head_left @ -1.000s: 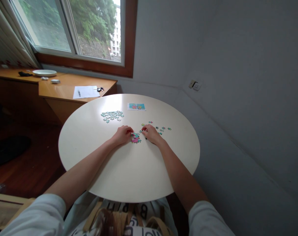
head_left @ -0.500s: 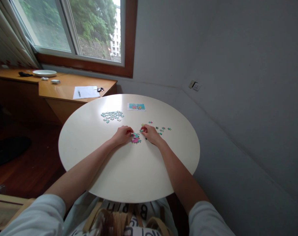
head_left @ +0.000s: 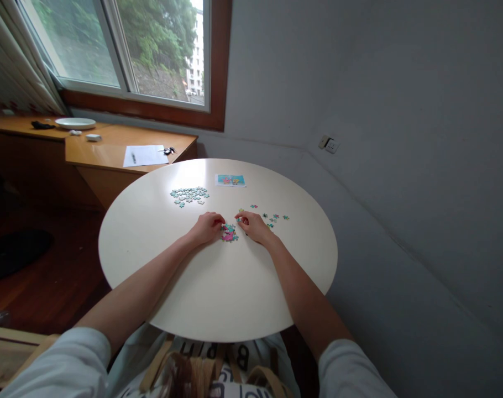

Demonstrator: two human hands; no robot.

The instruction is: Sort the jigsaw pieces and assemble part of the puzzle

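A small joined patch of jigsaw puzzle (head_left: 229, 234), pink and teal, lies on the round white table (head_left: 210, 287) between my hands. My left hand (head_left: 209, 227) rests at its upper left edge with the fingers curled in; whatever may be between the fingertips is hidden. Just right of the patch, my right hand (head_left: 253, 225) pinches a small teal puzzle piece (head_left: 238, 220) between thumb and forefinger. Several loose coloured pieces (head_left: 276, 216) are scattered beyond and to the right of that hand, some partly covered by it.
A heap of pale teal puzzle pieces (head_left: 189, 195) lies at the table's back left. Near the far edge is a reference picture card (head_left: 230, 180). A wooden desk (head_left: 110, 152) behind carries paper (head_left: 146, 155), keys (head_left: 169, 150) and a white plate (head_left: 75, 123).
My right fingertips have shifted slightly on the puzzle piece, the forefinger reaching a little further left. The left hand and the joined patch look the same.
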